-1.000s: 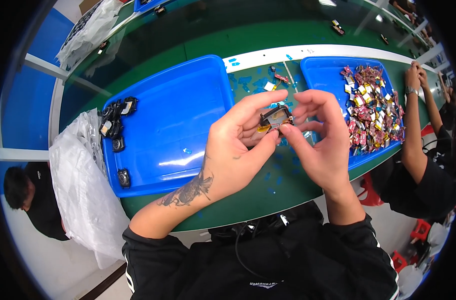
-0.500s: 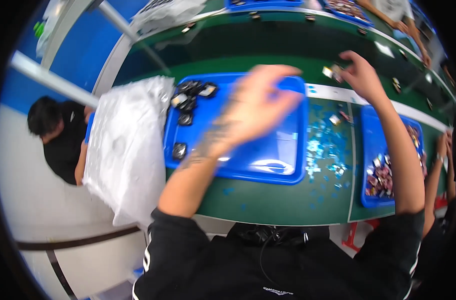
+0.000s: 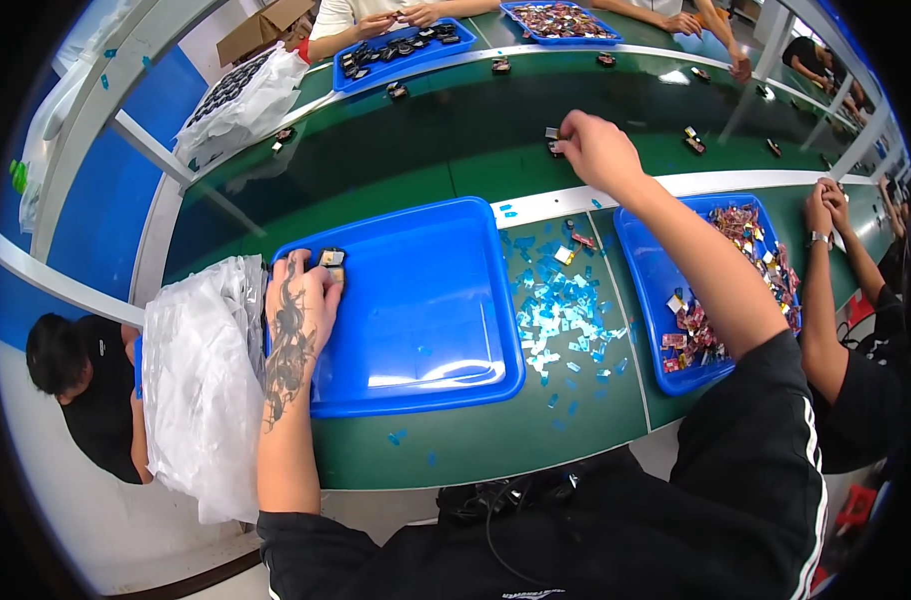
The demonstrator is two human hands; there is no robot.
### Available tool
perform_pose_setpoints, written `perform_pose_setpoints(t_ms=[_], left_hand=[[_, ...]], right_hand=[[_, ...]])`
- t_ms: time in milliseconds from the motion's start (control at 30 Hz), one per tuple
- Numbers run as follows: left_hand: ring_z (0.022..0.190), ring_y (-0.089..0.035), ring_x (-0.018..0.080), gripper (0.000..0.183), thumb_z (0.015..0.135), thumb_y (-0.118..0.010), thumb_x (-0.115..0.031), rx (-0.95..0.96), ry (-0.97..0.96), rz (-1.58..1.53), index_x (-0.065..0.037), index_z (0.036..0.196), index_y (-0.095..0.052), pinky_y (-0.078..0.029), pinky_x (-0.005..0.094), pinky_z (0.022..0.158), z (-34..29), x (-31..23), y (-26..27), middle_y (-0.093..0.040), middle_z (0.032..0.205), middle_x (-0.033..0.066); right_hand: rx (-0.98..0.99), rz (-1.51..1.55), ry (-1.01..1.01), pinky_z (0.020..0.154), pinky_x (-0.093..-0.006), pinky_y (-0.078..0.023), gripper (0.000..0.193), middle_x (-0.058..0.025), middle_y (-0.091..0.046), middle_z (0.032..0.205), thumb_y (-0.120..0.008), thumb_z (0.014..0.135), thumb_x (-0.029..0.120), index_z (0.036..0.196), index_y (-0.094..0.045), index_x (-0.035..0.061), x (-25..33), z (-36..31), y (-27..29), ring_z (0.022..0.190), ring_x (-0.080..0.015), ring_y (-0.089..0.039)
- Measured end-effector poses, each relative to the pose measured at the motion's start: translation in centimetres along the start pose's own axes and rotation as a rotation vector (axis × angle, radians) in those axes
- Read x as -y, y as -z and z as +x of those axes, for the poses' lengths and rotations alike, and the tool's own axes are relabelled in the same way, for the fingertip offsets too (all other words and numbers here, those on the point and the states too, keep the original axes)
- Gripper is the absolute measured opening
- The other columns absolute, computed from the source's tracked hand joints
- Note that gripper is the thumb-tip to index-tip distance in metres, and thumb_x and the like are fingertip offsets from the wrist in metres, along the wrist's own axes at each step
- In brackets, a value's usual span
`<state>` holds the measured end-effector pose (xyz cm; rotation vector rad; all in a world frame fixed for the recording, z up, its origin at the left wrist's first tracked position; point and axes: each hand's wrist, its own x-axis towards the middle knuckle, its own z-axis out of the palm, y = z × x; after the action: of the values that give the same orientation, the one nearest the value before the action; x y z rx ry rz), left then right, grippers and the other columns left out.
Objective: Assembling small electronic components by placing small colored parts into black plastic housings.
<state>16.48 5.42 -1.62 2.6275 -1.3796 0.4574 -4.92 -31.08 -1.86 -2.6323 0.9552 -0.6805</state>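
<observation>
My right hand reaches over the dark green belt. Its thumb and fingers are closed on a small black electronic part with a pale face, partly hidden by the fingertips. At the left end of a large blue tray is my left hand, fingers curled down around small black parts. One black part with a pale square top shows beside its thumb; the hand covers the others.
A white plastic bag stands left of the tray. Blue film scraps litter the table. A second blue tray holds many small parts. More parts lie along the belt. Other people work across and to the right; one sits at left.
My left hand has moved left across the tray to the black parts. My right hand has closed on a part on the belt. The view has shifted, showing more of the far side.
</observation>
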Motion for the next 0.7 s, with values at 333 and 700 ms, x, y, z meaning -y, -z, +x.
perform_pose_setpoints(t_ms=[333, 700], left_hand=[[0.093, -0.060, 0.0334, 0.035, 0.080, -0.070, -0.013, 0.076, -0.011, -0.145, -0.005, 0.111, -0.057, -0.049, 0.0423, 0.081, -0.4, -0.3, -1.5, -0.062, 0.100, 0.0139], [0.069, -0.065, 0.0286, 0.018, 0.086, -0.066, -0.009, 0.204, 0.055, -0.576, -0.005, 0.100, -0.055, -0.052, 0.0356, 0.066, 0.2, -1.5, -0.6, -0.066, 0.095, 0.0150]], right_hand=[[0.414, -0.081, 0.072, 0.074, -0.0426, -0.053, 0.010, -0.0134, -0.069, 0.081, -0.068, 0.079, 0.017, 0.084, -0.067, 0.0078, 3.2, -7.8, 2.0, 0.083, -0.0323, -0.068], [0.235, 0.440, 0.089, 0.065, -0.0234, -0.048, 0.011, -0.0032, -0.065, 0.076, -0.066, 0.081, 0.001, 0.091, -0.063, -0.0012, 5.1, -12.4, 8.7, 0.070, -0.0087, -0.062]])
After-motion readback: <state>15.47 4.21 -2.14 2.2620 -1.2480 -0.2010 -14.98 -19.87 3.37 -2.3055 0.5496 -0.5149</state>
